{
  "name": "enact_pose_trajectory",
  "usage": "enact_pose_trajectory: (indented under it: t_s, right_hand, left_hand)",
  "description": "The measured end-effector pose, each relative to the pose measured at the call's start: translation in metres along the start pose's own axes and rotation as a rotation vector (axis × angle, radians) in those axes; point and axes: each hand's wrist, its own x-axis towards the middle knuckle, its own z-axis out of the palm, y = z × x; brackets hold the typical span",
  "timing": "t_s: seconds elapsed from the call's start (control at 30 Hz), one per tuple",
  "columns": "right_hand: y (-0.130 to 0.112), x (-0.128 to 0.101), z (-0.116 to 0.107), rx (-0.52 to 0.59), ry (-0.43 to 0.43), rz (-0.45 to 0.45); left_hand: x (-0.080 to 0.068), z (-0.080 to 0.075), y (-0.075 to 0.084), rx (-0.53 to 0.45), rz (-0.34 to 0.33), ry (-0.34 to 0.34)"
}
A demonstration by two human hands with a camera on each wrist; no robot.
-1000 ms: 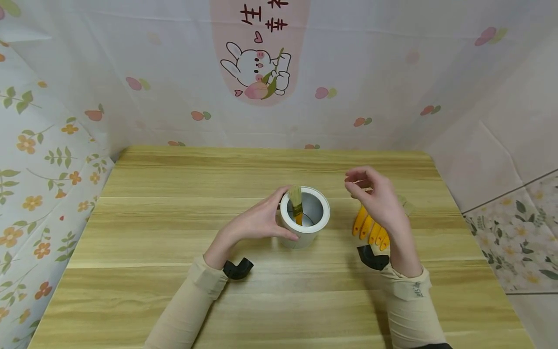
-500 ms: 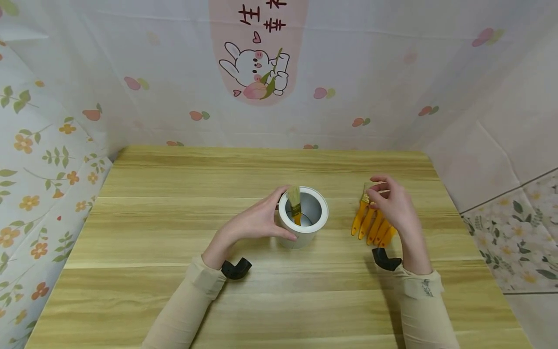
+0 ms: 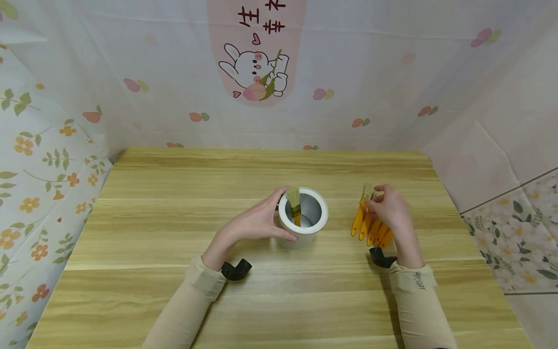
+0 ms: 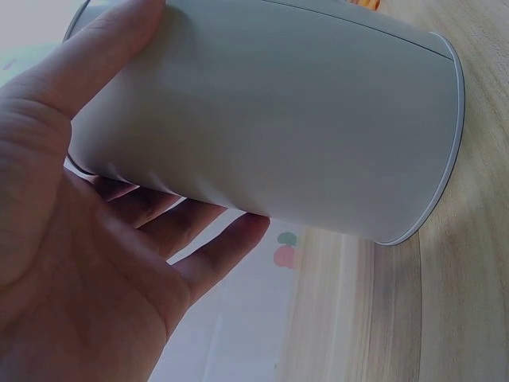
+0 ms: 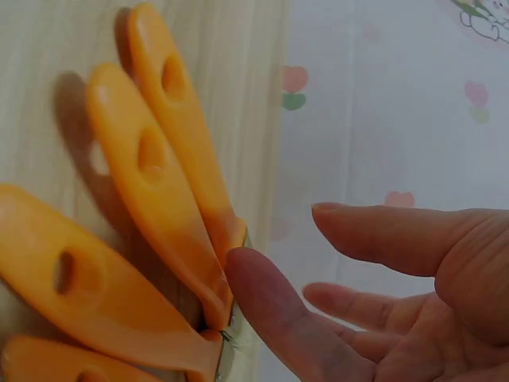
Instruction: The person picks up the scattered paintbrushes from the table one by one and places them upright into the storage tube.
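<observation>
My left hand (image 3: 257, 222) holds a white cylindrical canister (image 3: 307, 238) that stands upright on the table. In the left wrist view the thumb lies on one side of the canister wall (image 4: 302, 119), the fingers on the other. Inside leans a paintbrush (image 3: 295, 206), its pale bristles up above the rim. My right hand (image 3: 392, 208) is over a fan of several paintbrushes (image 3: 358, 220) with orange handles. In the right wrist view one fingertip is at the neck of a paintbrush (image 5: 159, 191); the thumb and fingers are apart. The hand hides some bristles from the head view.
Wood-grain table (image 3: 174, 179) under everything. A patterned white cloth (image 3: 174, 58) with a rabbit print hangs behind it, and flowered cloths border both sides. A black curved piece (image 3: 237, 269) is fixed at the left wrist, another (image 3: 382, 258) at the right.
My right hand has moved right and lower, from beside the canister to the fanned paintbrushes. The left hand and canister stay in place.
</observation>
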Motion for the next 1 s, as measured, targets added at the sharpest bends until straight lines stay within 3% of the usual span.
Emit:
enact_pose_trajectory:
  t_s: [0.2, 0.53, 1.0]
  right_hand:
    - [0.0, 0.003, 0.007, -0.033, 0.012, 0.026]
    - [-0.006, 0.007, 0.02, -0.236, 0.091, -0.044]
    - [-0.006, 0.013, 0.028, -0.262, 0.049, -0.002]
  left_hand:
    - [-0.001, 0.001, 0.0, 0.002, 0.003, 0.007]
    - [-0.001, -0.001, 0.001, 0.007, -0.011, -0.003]
    - [0.0, 0.001, 0.001, 0.004, 0.014, 0.002]
